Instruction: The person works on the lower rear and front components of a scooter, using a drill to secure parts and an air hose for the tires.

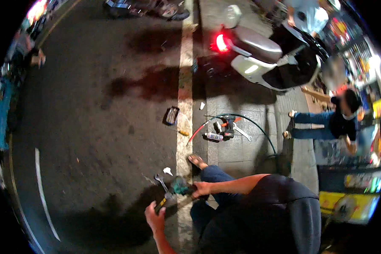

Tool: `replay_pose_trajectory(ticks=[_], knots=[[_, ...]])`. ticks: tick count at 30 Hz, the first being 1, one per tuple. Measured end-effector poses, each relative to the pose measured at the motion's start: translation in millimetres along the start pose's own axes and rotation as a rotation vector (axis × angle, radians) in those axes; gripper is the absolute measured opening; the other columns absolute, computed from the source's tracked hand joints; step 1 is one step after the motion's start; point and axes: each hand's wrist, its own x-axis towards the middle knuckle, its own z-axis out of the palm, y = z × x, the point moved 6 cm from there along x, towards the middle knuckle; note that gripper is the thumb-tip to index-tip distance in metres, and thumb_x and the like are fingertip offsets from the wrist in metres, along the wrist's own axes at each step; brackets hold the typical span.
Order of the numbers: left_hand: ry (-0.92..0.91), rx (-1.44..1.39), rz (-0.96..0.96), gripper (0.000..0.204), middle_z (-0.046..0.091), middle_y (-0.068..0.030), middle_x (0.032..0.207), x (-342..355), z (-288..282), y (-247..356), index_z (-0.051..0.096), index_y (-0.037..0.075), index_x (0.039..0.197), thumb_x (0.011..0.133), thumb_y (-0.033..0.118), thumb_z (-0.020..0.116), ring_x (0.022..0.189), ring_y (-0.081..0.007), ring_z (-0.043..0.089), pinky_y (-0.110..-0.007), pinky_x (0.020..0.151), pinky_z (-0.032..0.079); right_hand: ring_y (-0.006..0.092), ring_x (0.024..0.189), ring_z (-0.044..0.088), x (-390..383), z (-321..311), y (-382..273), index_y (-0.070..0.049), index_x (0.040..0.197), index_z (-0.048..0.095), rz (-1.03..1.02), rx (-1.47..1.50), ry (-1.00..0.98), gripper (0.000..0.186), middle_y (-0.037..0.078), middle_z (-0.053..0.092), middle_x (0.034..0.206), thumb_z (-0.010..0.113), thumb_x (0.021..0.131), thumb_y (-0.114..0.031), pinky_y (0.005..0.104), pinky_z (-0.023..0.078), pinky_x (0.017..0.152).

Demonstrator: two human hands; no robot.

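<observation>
My right hand (202, 189) is closed round the dark end of a green-and-black power tool (180, 185), held low over the white line. My left hand (155, 216) pinches a black-and-yellow piece (161, 204) at the tool's other end; whether the two are joined I cannot tell. An open-end wrench (159, 181) rests on the asphalt just beyond the tool, with a small white piece (168, 171) close by. My bare foot (196, 161) stands at the line's edge, ahead of my right hand.
Ahead are a tray of small metal parts (172, 115), a yellow-handled screwdriver (183, 133), a spray can (214, 136), a cordless drill (229, 126), another wrench (243, 133) and a curved hose (252, 120). A white scooter (262, 70) stands beyond. A person (345, 122) is at right.
</observation>
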Motion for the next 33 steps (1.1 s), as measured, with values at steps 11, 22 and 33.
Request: replay_pose_trajectory(ticks=[11,22,33], knots=[[-0.502,-0.117,0.411,0.081,0.054,-0.0201,0.117,-13,104,242,0.041,0.005,0.127,0.058,0.021,0.08,0.108,-0.0328,0.053,-0.04,0.09,0.042,0.0349,0.094,0.057,-191,-79,21,-0.003,0.114,0.045,-0.481,-0.023,0.226,0.06,0.02,0.059,0.098,0.07,0.068,-0.033,0.0406,0.044,0.079],[-0.927,0.3,0.962,0.079,0.048,-0.0176,0.127,-75,321,515,0.038,0.007,0.131,0.06,0.019,0.07,0.115,-0.0333,0.048,-0.039,0.096,0.04,0.0106,0.077,0.053,-417,-217,182,0.001,0.096,0.058,-0.34,0.356,0.83,0.035,0.005,0.062,0.081,0.071,0.069,-0.017,0.0308,0.045,0.068],[-0.547,0.134,1.508,0.042,0.058,-0.0102,0.087,-102,464,669,0.053,0.006,0.103,0.062,0.005,0.063,0.081,-0.0302,0.056,-0.039,0.071,0.044,0.0228,0.079,0.062,-514,-308,288,-0.002,0.096,0.06,-0.245,0.511,1.298,0.036,0.015,0.064,0.085,0.068,0.065,-0.018,0.0342,0.047,0.071]])
